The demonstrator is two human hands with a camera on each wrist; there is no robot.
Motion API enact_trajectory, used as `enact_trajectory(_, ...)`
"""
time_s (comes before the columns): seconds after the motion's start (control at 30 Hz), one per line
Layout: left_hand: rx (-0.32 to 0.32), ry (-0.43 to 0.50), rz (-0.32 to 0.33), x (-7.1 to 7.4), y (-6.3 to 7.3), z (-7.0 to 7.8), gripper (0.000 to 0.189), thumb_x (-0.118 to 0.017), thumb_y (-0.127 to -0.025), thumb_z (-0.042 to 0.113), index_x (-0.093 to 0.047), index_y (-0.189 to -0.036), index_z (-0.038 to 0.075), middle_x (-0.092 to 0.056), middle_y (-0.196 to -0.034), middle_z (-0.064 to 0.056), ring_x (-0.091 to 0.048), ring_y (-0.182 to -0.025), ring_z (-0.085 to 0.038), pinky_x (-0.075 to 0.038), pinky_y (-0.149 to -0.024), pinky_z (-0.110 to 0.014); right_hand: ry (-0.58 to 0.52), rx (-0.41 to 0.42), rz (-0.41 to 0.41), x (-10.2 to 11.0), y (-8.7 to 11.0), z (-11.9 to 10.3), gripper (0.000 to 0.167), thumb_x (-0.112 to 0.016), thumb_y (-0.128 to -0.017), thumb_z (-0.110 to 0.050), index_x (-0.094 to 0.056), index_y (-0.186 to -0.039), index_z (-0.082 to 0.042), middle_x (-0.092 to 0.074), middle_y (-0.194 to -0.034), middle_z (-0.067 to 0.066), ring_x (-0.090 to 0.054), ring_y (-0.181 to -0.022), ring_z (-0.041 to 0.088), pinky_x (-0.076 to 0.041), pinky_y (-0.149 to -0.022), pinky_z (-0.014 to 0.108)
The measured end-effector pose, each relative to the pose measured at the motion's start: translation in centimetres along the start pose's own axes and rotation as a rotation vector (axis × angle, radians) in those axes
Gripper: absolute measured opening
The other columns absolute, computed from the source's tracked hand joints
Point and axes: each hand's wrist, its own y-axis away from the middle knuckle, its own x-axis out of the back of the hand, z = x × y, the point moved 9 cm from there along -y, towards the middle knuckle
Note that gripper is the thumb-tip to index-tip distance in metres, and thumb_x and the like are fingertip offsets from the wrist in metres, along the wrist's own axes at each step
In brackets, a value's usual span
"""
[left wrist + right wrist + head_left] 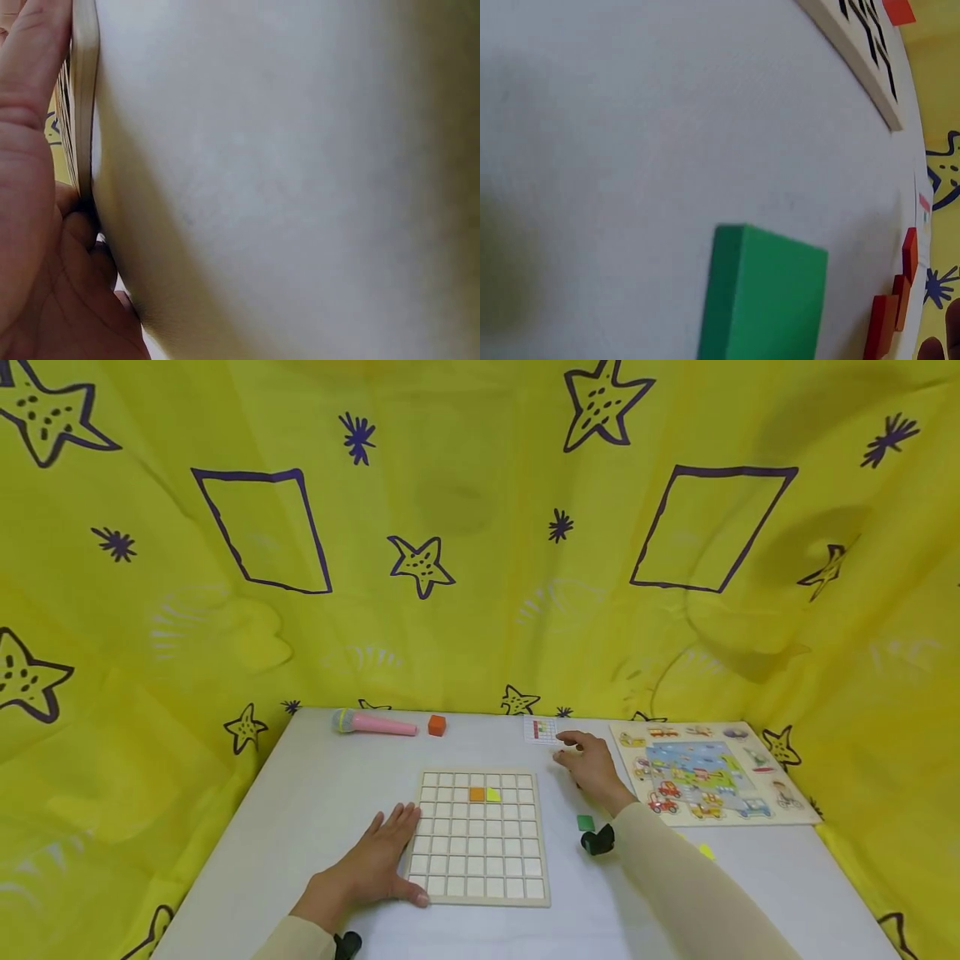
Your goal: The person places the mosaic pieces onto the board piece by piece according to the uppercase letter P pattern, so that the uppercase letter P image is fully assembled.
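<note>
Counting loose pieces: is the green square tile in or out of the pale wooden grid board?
Out: the green square tile lies on the white tabletop, right of and apart from the pale wooden grid board.

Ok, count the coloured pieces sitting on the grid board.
2: an orange square in the grid board's second row from the far edge, and a yellow piece in the next cell to its right. No cells appear hidden.

Yellow cloth [487, 643] (dark starfish [422, 566] all over) hangs behind a white table [315, 802].
</note>
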Motion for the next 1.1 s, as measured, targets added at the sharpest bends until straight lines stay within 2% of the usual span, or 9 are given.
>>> enact_trajectory(0.1,0.000,0.003,-0.003,0.0,0.0,0.0,0.141,-0.088,-0.065,0.070,-0.022,-0.166,-0.002,-0.019,-0.175,-0.021,-0.012,-0.164,-0.038,-0.007,-0.133,-0.061,0.036,-0.033,-0.018,0.0,-0.2,0.9,0.042,-0.069,-0.102,-0.017,-0.064,-0.142,-0.008,-0.057,-0.143,0.019,-0.046,-0.130,0.037,-0.052,-0.086,0.040)
enact_trajectory(0.2,0.001,0.000,-0.008,0.0,0.1,0.2,0.141,-0.088,-0.065,0.070,-0.022,-0.166,-0.002,-0.019,-0.175,-0.020,-0.012,-0.164,-0.038,-0.007,-0.133,-0.061,0.074,-0.062,-0.031,-0.2,-0.4,1.7,0.042,-0.070,-0.100,-0.016,-0.065,-0.140,-0.008,-0.058,-0.143,0.020,-0.046,-0.128,0.038,-0.052,-0.094,0.046)
enact_trajectory(0.33,-0.002,0.008,-0.003,0.1,0.2,0.3,0.140,-0.090,-0.064,0.067,-0.023,-0.166,-0.003,-0.020,-0.175,-0.021,-0.013,-0.164,-0.039,-0.007,-0.132,-0.061,0.161,-0.064,-0.024,-0.6,-0.8,2.3,0.040,-0.073,-0.097,-0.017,-0.068,-0.136,-0.009,-0.064,-0.136,0.018,-0.049,-0.127,0.040,-0.040,-0.109,0.057)
enact_trajectory(0.43,-0.004,0.018,0.002,0.2,0.2,0.4,0.140,-0.092,-0.064,0.064,-0.023,-0.165,-0.004,-0.020,-0.174,-0.022,-0.014,-0.164,-0.040,-0.007,-0.132,-0.062,0.203,-0.036,-0.028,-1.1,-1.2,2.3,0.033,-0.073,-0.096,-0.015,-0.073,-0.129,-0.011,-0.069,-0.127,0.017,-0.049,-0.128,0.040,-0.034,-0.110,0.061)
enact_trajectory(0.53,-0.003,0.015,0.000,0.3,0.3,0.4,0.140,-0.091,-0.064,0.065,-0.023,-0.165,-0.003,-0.020,-0.174,-0.022,-0.013,-0.164,-0.039,-0.007,-0.132,-0.062,0.186,-0.012,-0.057,-1.7,-1.3,2.0,0.029,-0.072,-0.096,-0.010,-0.075,-0.125,-0.012,-0.067,-0.128,0.019,-0.048,-0.129,0.040,-0.032,-0.108,0.061)
enact_trajectory(0.63,-0.004,0.008,-0.002,0.2,0.2,0.3,0.140,-0.091,-0.065,0.066,-0.023,-0.165,-0.003,-0.019,-0.174,-0.022,-0.014,-0.164,-0.039,-0.007,-0.132,-0.061,0.161,-0.012,-0.079,-2.0,-1.2,2.0,0.036,-0.072,-0.095,-0.008,-0.072,-0.131,-0.011,-0.062,-0.135,0.020,-0.047,-0.129,0.041,-0.033,-0.108,0.061)
enact_trajectory(0.73,0.000,0.002,-0.005,0.1,0.2,0.2,0.140,-0.090,-0.065,0.067,-0.022,-0.166,-0.002,-0.019,-0.175,-0.021,-0.013,-0.164,-0.038,-0.007,-0.133,-0.061,0.169,-0.035,-0.079,-1.8,-1.2,2.2,0.039,-0.073,-0.096,-0.010,-0.070,-0.135,-0.009,-0.062,-0.136,0.019,-0.046,-0.128,0.040,-0.035,-0.110,0.061)
enact_trajectory(0.93,-0.002,0.009,-0.003,0.1,0.1,0.1,0.141,-0.091,-0.064,0.066,-0.023,-0.165,-0.003,-0.019,-0.174,-0.022,-0.013,-0.164,-0.039,-0.007,-0.132,-0.061,0.182,-0.060,-0.075,-1.8,-1.3,2.7,0.027,-0.075,-0.096,-0.010,-0.076,-0.123,-0.008,-0.066,-0.127,0.019,-0.047,-0.123,0.038,-0.036,-0.111,0.061)
enact_trajectory(1.1,0.002,0.010,-0.001,0.2,0.1,0.2,0.141,-0.091,-0.064,0.066,-0.023,-0.165,-0.003,-0.020,-0.174,-0.022,-0.013,-0.164,-0.039,-0.007,-0.132,-0.061,0.161,-0.046,-0.074,-1.8,-1.3,2.6,0.027,-0.074,-0.097,-0.013,-0.075,-0.123,-0.008,-0.062,-0.129,0.022,-0.048,-0.122,0.039,-0.036,-0.110,0.059)
